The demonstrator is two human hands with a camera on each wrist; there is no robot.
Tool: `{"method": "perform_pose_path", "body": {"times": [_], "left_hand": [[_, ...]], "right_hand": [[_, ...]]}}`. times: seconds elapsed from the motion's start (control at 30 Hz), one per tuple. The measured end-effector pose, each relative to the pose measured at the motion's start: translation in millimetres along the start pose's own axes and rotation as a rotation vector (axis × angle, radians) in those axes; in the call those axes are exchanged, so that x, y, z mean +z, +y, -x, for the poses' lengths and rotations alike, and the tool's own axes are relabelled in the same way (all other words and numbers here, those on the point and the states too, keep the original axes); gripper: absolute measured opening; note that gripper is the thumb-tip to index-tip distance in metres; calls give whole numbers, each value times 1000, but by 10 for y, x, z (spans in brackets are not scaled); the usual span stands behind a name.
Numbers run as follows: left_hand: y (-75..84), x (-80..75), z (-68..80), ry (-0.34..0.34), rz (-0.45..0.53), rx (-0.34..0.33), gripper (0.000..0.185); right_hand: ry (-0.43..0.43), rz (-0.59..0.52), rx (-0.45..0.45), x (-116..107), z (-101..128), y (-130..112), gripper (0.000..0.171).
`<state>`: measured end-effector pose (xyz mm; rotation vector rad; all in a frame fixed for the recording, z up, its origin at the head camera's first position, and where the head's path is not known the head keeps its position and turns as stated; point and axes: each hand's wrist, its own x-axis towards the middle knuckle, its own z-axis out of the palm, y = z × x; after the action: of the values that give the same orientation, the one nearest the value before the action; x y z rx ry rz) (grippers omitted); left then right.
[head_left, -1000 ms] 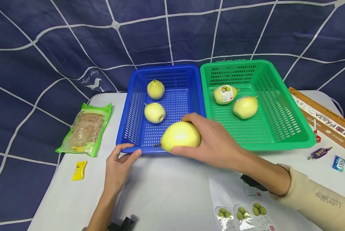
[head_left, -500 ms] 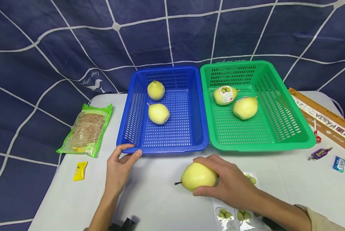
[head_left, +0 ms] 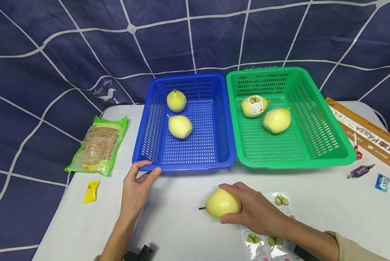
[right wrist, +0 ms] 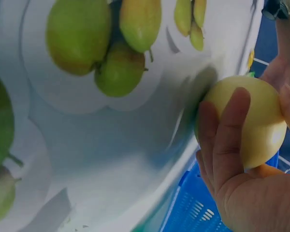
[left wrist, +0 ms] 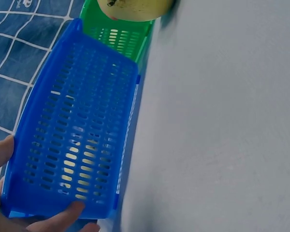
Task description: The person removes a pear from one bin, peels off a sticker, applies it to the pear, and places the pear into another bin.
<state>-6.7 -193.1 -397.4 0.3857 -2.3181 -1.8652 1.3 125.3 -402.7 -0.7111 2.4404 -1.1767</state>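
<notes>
My right hand [head_left: 253,210] grips a yellow pear [head_left: 221,203] with its dark stem pointing left, low over the white table in front of the baskets. In the right wrist view, fingers and thumb curl round this pear [right wrist: 261,125]. My left hand [head_left: 137,188] pinches the front left corner of the blue basket [head_left: 185,167]; the left wrist view has thumb and fingers on either side of its wall [left wrist: 77,125]. Two pears, a rear one [head_left: 176,101] and a nearer one [head_left: 180,127], lie in the blue basket.
A green basket [head_left: 296,164] stands against the blue one, holding two pears, one with a label [head_left: 254,106]. Pear sticker sheets [head_left: 257,246] lie under my right forearm. Bagged food [head_left: 100,146] and a yellow packet [head_left: 91,191] are left; a pasta box [head_left: 368,132] and small sweets are right.
My right hand has carried the pear from above the blue basket's front rim back toward me, over the table. The nearer pear in the basket shifted slightly right. My left hand has stayed put.
</notes>
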Motion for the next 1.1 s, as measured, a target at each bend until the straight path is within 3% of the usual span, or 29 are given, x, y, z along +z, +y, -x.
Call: {"method": "perform_pose_path", "body": {"times": [0.1, 0.23, 0.33, 0.4, 0.47, 0.6, 0.7, 0.87, 0.97, 1.1], "left_hand": [[-4, -49, 37, -95, -109, 9, 39], [-10, -97, 131, -200, -227, 97, 58], [18, -72, 224, -195, -368, 189, 66], [55, -29, 294, -181, -419, 215, 66], [99, 32, 357, -223, -366, 177, 60], [136, 205, 398, -454, -143, 60, 45], [91, 338, 358, -620, -138, 32, 45], [-38, 510, 292, -819, -125, -47, 50], [-101, 597, 282, -904, -74, -73, 49], [-144, 654, 288, -921, -4, -86, 41]], "right_hand": [[-2, 9, 9, 1, 5, 5, 63], [-11, -5, -11, -8, 19, 26, 65], [-26, -31, -37, -19, 29, 42, 66], [-45, -47, -46, -27, 33, 44, 68], [-66, -53, -50, -36, 33, 41, 71], [-92, -54, -60, -59, 29, 37, 75], [-110, -79, -67, -68, 28, 45, 76], [-140, -144, -78, -64, 34, 68, 76], [-134, -156, -78, -63, 52, 90, 76], [-119, -197, -105, -78, 90, 150, 74]]}}
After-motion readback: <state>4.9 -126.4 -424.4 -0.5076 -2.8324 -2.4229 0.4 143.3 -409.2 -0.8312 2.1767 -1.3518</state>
